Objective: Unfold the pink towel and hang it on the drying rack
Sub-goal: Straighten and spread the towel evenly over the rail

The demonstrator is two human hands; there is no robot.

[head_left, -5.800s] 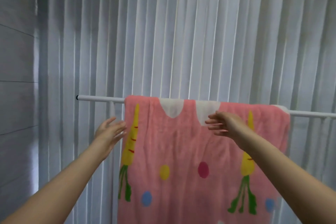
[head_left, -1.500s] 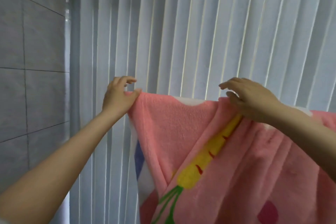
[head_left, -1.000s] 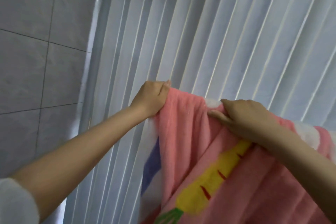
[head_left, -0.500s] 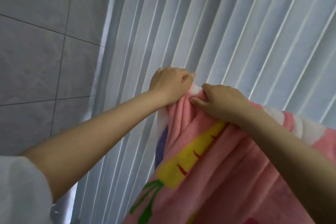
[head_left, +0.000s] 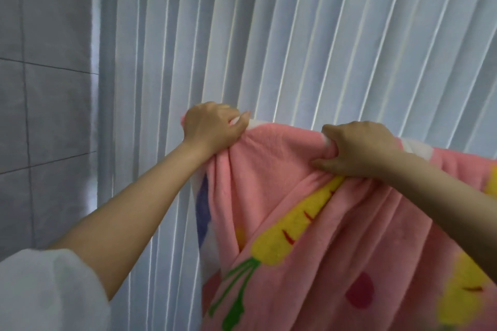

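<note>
- White vertical blinds (head_left: 309, 48) fill the whole background, top edge to right edge; slats hang close behind the towel's upper edge.
- Grey tiled wall (head_left: 40, 88) runs down the left side and meets the blinds at a corner just left of the left hand. Little lateral room on that side; open span lies to the right.
- Pink towel (head_left: 309, 236) with carrot print and coloured dots takes up the lower right, running off the bottom and right edges. Its top edge sits high between the two hands and on toward the right; cloth between them is bunched into folds, not flat.
- The rack bar itself is hidden under the cloth, so contact with it can't be confirmed; the top edge line looks draped over something straight.
- White sleeve (head_left: 45, 290) at bottom left, forearm bare above it.
- Right hand (head_left: 357, 150): fingers curled, thumb below, gripping a gathered wad of towel at the top edge. Cloth puckers toward that grip.
- Left hand (head_left: 212, 129): fingers curled over the towel's left top corner, thumb pinching the white border. Hands well apart along the same edge.
</note>
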